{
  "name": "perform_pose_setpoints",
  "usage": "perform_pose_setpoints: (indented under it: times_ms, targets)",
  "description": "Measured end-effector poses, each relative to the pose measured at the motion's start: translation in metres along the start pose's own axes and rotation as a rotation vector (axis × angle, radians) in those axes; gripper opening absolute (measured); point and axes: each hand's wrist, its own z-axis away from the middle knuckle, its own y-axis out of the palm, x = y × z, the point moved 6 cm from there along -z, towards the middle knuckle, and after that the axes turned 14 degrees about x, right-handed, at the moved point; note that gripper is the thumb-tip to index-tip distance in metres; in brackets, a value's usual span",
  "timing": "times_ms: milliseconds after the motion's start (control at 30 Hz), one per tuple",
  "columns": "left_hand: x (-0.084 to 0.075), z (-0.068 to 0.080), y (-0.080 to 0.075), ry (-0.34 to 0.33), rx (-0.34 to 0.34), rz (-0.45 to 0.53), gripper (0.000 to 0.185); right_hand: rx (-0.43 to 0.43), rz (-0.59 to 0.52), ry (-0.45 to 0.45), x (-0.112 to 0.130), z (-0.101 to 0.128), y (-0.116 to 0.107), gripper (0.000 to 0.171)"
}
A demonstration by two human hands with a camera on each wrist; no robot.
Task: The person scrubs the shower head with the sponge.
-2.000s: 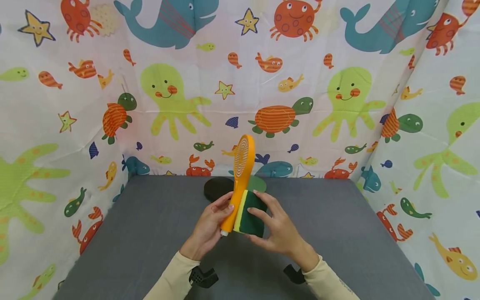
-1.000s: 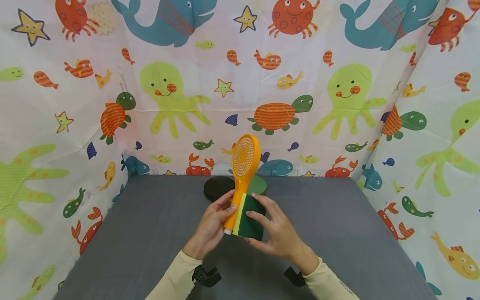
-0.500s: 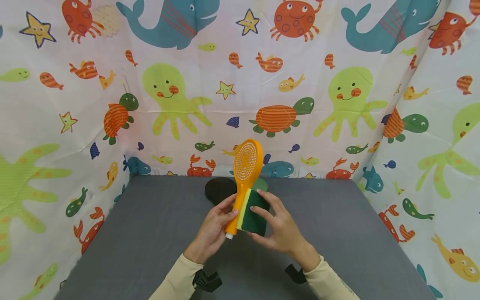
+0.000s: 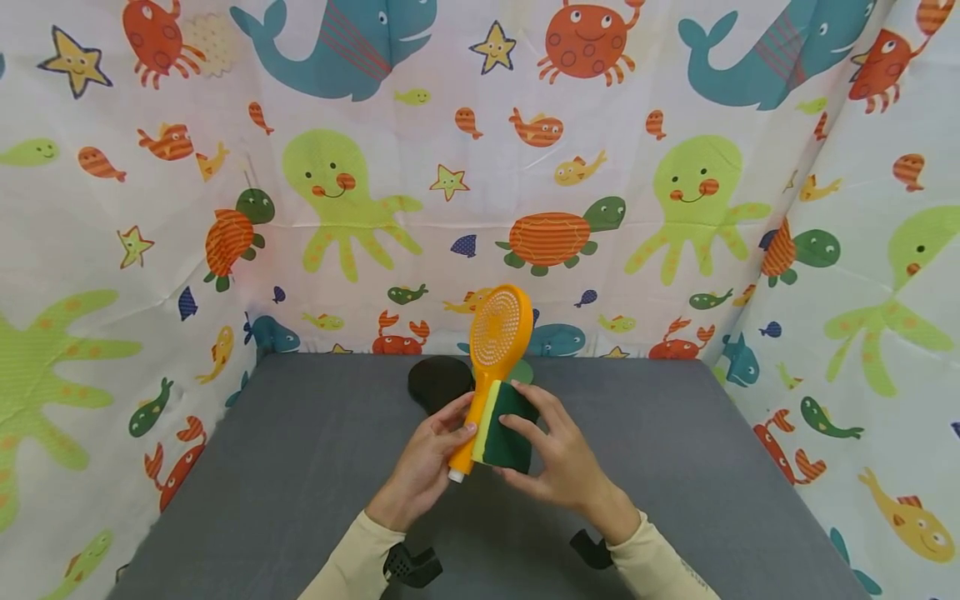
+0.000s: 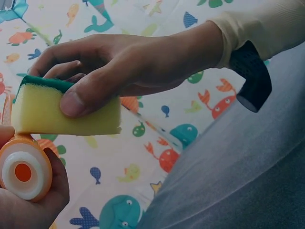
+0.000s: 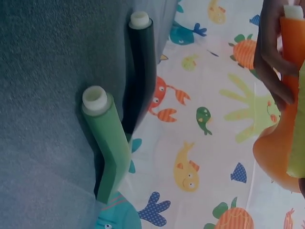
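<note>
An orange shower head [image 4: 498,329] stands upright over the grey table [image 4: 300,467], its nozzle face turned toward me. My left hand [image 4: 459,421] grips its handle, and the white-capped handle end [image 5: 23,172] shows in the left wrist view. My right hand [image 4: 512,442] pinches a yellow-and-green sponge [image 4: 504,427] and holds it against the handle's right side. In the left wrist view the thumb lies on the sponge's [image 5: 62,114] yellow foam. The right wrist view catches the orange shower head [image 6: 279,143] at its right edge.
A black shower head [image 4: 435,379] and a green shower head [image 4: 523,371] lie at the table's far edge, behind my hands; their handles [image 6: 107,143] lie side by side in the right wrist view. Sea-animal patterned cloth [image 4: 225,208] walls in the back and both sides.
The orange shower head has turned from nearly edge-on so its nozzle face shows, and it has tilted slightly right and lowered. Both hands keep their hold.
</note>
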Motion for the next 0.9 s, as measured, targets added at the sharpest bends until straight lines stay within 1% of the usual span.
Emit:
perform_pose_setpoints:
  times_ms: [133, 500, 900]
  targets:
    - [0.000, 0.002, 0.001, -0.009, 0.011, -0.014, 0.055, -0.011, 0.008, 0.008, -0.005, -0.001, -0.005, 0.055]
    - [0.005, 0.008, -0.002, -0.049, 0.047, 0.028, 0.059, -0.050, 0.028, 0.000, -0.012, -0.001, -0.017, 0.057]
    - [0.008, 0.015, -0.006, -0.105, 0.038, -0.041, 0.059, -0.088, 0.052, 0.037, -0.018, 0.001, -0.033, 0.057]
